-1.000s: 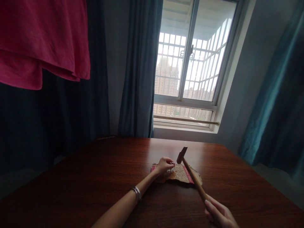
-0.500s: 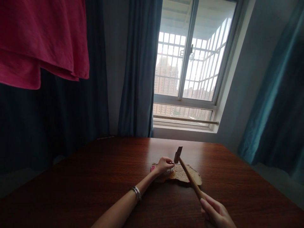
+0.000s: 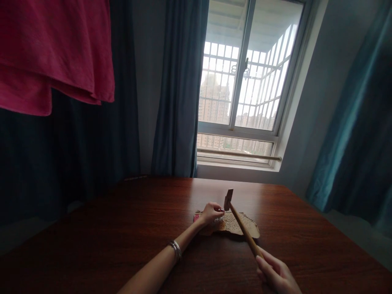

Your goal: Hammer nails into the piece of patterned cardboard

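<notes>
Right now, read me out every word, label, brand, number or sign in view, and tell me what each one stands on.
No readable text.
Hammer in the right hand: no lettering visible.
Dotted tan piece under the left hand: dots, no letters I can make out.
Pink cloth: plain.
Buildings outside the window: too small and hazy to tell.
</notes>
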### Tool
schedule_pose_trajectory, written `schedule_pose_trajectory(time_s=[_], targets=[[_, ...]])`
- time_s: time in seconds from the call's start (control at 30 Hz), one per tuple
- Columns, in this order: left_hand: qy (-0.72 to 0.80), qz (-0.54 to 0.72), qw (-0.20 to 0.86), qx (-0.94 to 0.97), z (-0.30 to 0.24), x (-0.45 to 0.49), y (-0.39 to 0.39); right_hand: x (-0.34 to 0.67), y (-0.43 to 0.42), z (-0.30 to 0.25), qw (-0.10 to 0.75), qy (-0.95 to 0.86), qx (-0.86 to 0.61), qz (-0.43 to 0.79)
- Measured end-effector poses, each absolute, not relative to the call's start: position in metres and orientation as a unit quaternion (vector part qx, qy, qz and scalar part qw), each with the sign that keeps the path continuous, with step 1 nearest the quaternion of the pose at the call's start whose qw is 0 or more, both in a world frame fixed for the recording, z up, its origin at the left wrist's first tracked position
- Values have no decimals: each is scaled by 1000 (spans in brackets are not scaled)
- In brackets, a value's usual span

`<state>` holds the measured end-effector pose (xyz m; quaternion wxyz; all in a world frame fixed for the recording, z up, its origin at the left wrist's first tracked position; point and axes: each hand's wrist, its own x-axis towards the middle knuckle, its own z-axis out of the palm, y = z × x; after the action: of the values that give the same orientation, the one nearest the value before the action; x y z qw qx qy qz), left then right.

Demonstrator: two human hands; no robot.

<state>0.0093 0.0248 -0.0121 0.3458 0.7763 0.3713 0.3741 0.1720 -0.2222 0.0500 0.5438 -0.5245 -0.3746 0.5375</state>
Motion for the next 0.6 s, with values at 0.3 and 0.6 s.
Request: schedule_pose_trajectory(time_s=[0.3, 0.6], targets=[[377, 377, 349, 771, -5, 8, 19, 173, -220, 43, 563, -381, -507, 530], [377, 371, 348, 774, -5, 8, 19, 172, -219, 39, 562, -378, -510, 530]])
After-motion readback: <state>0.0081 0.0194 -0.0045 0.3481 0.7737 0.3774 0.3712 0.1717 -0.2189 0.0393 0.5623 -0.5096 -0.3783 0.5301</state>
